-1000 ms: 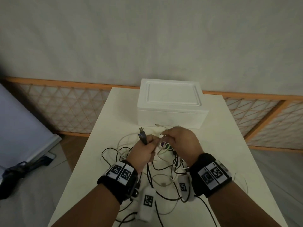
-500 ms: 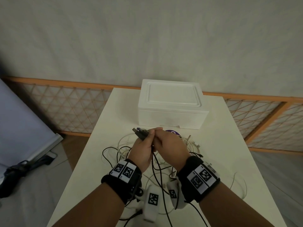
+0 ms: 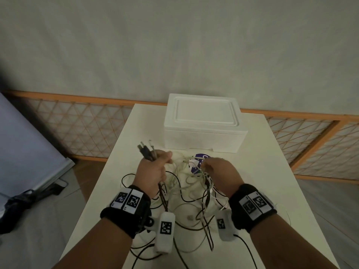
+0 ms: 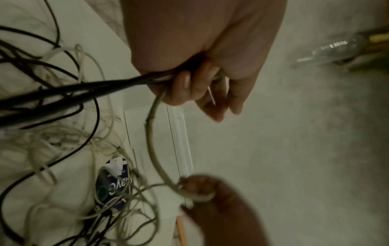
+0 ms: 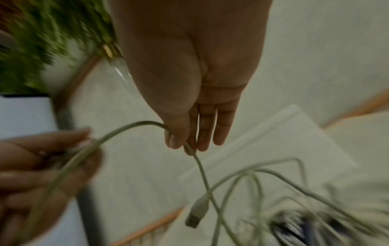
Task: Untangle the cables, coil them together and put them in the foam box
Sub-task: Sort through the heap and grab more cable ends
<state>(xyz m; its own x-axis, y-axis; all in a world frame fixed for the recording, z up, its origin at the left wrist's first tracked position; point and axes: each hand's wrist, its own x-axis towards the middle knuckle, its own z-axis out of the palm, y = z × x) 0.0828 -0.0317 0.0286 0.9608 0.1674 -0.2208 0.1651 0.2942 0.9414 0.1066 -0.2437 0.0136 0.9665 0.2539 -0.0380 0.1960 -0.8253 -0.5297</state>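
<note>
Head view, foam box: the white foam box (image 3: 204, 126) sits lid-on at the far end of the white surface (image 3: 272, 171).
Head view, cables: a tangle of black and white cables (image 3: 186, 191) lies on the surface in front of the foam box, partly lifted by both hands.
Head view, left hand: the left hand (image 3: 153, 171), in front of the foam box and to its left, is fisted round a bundle of cable ends, whose plugs (image 3: 145, 149) stick up above the fist.
Head view, right hand: the right hand (image 3: 219, 173), in front of the foam box, holds white strands at its fingertips.
Head view, sticker: a round blue sticker (image 3: 200, 162) lies on the surface just in front of the foam box, between the two hands.
Left wrist view: the left hand's fingers (image 4: 185, 86) curl tight over black cables and one white cable (image 4: 151, 141), which arcs across to the right hand.
Right wrist view: thumb and forefinger of the right hand pinch that white cable, the other fingers (image 5: 210, 126) straight; a white USB plug (image 5: 196, 211) dangles below, in front of the foam box.
</note>
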